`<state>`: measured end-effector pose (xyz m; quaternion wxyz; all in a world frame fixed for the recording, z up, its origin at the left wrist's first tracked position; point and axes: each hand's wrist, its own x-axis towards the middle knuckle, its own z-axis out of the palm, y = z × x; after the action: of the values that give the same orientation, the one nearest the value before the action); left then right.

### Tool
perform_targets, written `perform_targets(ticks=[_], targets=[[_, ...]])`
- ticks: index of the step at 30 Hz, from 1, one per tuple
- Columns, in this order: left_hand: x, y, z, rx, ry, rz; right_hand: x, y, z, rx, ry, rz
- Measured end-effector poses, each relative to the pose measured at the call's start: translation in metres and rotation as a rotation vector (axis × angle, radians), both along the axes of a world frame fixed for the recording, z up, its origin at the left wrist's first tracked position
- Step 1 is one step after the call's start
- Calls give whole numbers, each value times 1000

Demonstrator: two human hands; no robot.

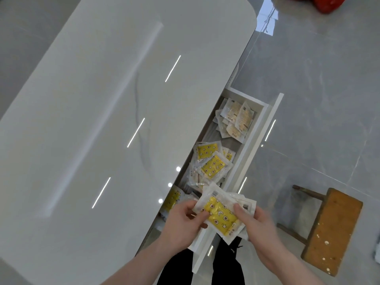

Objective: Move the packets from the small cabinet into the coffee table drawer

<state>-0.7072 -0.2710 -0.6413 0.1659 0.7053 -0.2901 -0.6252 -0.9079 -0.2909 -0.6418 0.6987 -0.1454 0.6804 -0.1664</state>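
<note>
While both thumbs are pressing the top yellow packet, the left hand and right hand are gripping a small stack, perhaps three deep, over the open drawer. They should be lowering it flat into the near gap, beside the yellow packets already lying inside.

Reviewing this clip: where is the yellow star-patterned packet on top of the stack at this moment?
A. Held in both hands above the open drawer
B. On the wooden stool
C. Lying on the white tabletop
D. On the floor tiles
A: the left hand and right hand both grip the yellow packet over the open drawer.
</note>
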Motion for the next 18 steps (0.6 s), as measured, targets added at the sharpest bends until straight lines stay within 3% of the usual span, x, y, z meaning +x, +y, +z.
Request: perform_targets(ticks=[5,10,14,18], targets=[[6,5,-13,3,-73,62,14,8,-13,-56,102,-18],[15,9,-30,73,-83,317,13,1,-22,-82,177,-124],[15,27,-47,94,-214,203,11,-1,-30,-139,294,-11],[27,45,-65,129,-446,112,7,-8,-32,-181,427,-93]])
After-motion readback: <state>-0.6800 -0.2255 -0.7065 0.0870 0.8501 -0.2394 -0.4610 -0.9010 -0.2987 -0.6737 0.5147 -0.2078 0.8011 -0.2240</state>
